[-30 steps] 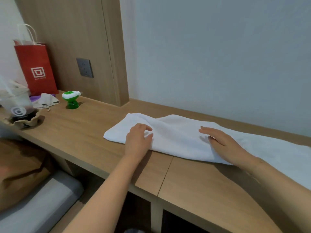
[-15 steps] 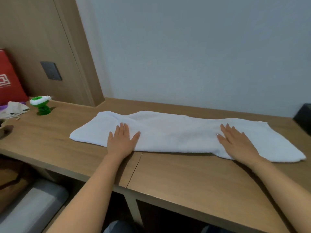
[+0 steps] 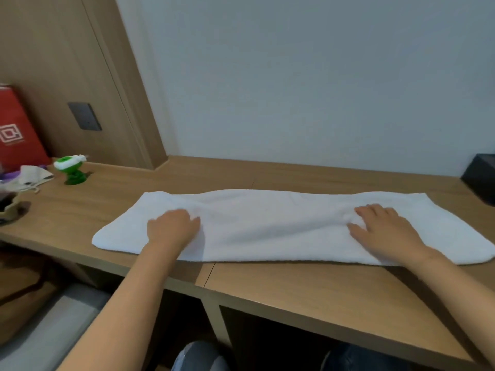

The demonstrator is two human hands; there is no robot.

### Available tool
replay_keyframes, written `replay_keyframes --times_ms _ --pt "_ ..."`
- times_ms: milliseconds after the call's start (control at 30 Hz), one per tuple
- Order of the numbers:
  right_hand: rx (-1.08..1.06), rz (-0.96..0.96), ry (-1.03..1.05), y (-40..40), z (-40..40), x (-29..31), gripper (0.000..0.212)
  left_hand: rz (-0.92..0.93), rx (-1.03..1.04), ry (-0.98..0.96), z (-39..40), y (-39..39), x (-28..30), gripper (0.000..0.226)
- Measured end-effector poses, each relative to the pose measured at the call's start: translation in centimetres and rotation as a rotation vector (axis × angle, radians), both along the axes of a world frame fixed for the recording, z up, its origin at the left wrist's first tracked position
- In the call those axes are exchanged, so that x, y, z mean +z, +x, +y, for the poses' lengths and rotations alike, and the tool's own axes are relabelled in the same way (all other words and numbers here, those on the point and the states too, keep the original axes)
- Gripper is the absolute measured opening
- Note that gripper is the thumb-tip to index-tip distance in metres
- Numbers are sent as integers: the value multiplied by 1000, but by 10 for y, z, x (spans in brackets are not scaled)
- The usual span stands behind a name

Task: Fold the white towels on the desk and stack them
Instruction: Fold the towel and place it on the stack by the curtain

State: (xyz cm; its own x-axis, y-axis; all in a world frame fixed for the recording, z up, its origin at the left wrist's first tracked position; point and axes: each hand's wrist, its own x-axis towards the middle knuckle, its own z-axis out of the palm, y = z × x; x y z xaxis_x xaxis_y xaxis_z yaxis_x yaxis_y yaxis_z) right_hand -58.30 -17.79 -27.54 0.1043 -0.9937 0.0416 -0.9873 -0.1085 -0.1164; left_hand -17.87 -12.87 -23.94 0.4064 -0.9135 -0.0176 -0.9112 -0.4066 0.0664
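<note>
One white towel (image 3: 273, 226) lies stretched along the tabletop (image 3: 308, 285), close to its front edge, a long folded strip. Two hands are on it: the left hand (image 3: 171, 228) near the towel's left end, fingers bent and bunching the cloth; the right hand (image 3: 385, 231) near the right end, fingers spread, pressing flat. One green bottle (image 3: 71, 170) stands at the tabletop's back left.

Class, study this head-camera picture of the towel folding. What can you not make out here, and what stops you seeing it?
- Left hand fingertips: motion-blurred on the white towel, so its grip is unclear.
- Black object: cut off by the right edge.
- Red bag: cut off by the left edge; logo text too small.
- Other towels or a stack: none inside the frame.
</note>
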Motion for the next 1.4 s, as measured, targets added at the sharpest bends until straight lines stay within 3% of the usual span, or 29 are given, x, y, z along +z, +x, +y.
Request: replay_keyframes --times_ms 133,200,333,433,600,667,800,1033,1167,1267,1400 --pt "141 -389 -19 16 -27 39 22 92 -214 -319 -29 -23 34 22" --pt "269 -467 -32 29 -40 48 14 180 -352 -224 -47 -31 39 19" --pt "397 -398 75 49 -67 43 11 252 -442 95 -75 -22 18 21" --pt "355 -435 172 50 -86 33 8 355 -459 120 -83 -7 3 27" --pt "346 -545 389 50 -108 28 28 392 -481 230 -94 -2 2 21" --pt "372 -491 457 50 -114 30 35 351 -537 296 -97 -6 4 21" --pt "458 -376 477 48 -121 36 27 297 -628 323 -94 -5 8 13" --pt "457 -397 513 43 -116 58 27 270 -589 399 -88 6 14 20" --pt "393 -311 486 41 -114 65 31 362 -576 190 -97 13 40 23" --pt "336 -305 447 41 -112 65 31 274 -578 28 -115 11 44 31" --pt "324 -249 399 48 -110 56 28 240 -507 1 -129 11 11 41"
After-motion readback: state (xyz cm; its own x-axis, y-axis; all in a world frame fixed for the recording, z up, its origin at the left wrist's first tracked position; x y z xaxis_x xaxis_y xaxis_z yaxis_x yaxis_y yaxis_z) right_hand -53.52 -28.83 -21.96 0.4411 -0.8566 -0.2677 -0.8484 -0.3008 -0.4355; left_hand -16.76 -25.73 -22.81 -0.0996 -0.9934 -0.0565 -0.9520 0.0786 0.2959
